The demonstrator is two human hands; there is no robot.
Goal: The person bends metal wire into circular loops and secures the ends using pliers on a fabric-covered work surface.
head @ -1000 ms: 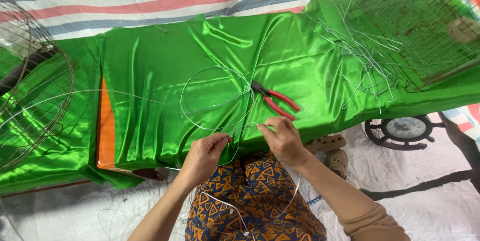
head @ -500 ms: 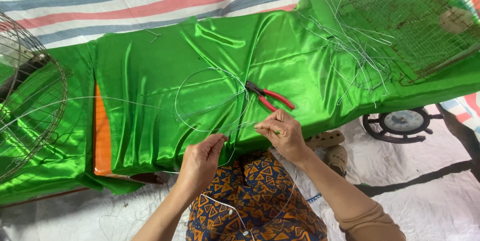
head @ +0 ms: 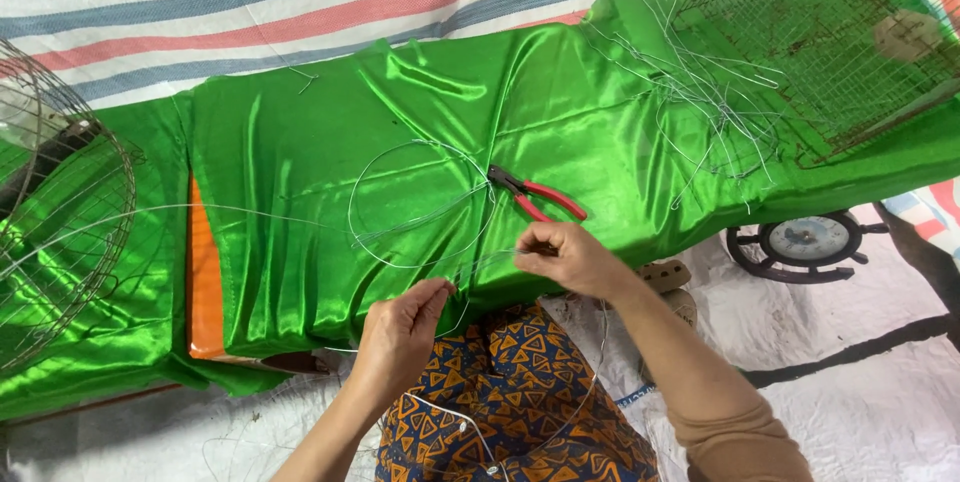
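Just now both hands [head: 480, 297] pinch thin wire [head: 485, 260] stretched between them.

Head view, steeply downward, close above

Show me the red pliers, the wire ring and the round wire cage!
red pliers [head: 552, 199]: head view, on a red handle.
wire ring [head: 352, 232]: head view, on its left arc.
round wire cage [head: 100, 242]: head view, on its rim.

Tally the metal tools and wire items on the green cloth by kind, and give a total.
Red-handled pliers: 1
Wire loop, pinched between the left hand and the right hand: 1
Round wire cage: 1
Flat wire mesh cage: 1
Tangle of loose wires: 1
Total: 5
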